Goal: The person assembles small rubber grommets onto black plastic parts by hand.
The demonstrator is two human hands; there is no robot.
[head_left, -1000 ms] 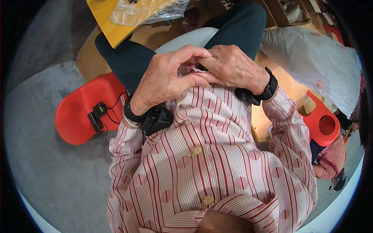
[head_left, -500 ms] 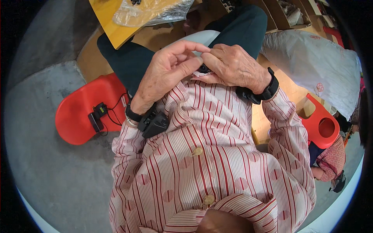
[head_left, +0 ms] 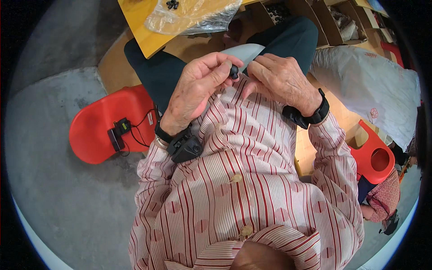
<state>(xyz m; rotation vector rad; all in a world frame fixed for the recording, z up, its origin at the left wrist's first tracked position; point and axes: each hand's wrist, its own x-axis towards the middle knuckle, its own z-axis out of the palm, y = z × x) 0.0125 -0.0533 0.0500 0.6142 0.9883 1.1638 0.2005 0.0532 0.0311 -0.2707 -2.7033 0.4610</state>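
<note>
My left hand pinches a small black rounded part between thumb and fingertips, above my lap. It looks like a knob with a narrower end; its exact kind is unclear. Just to the right, my right hand has its fingers curled down and its thumb near the front of my striped shirt. Whatever its fingers may hold is hidden beneath them. The two hands are a little apart. Behind them, between my knees, shows a pale curved surface.
A yellow table at the upper left bears a clear plastic bag and some small black parts. Cardboard boxes stand beyond my right knee. A white sack and red stools flank me; another person is at right.
My hands have drawn apart. The black part, mostly covered before, now shows in my left fingertips, while my right hand has moved off to the right.
</note>
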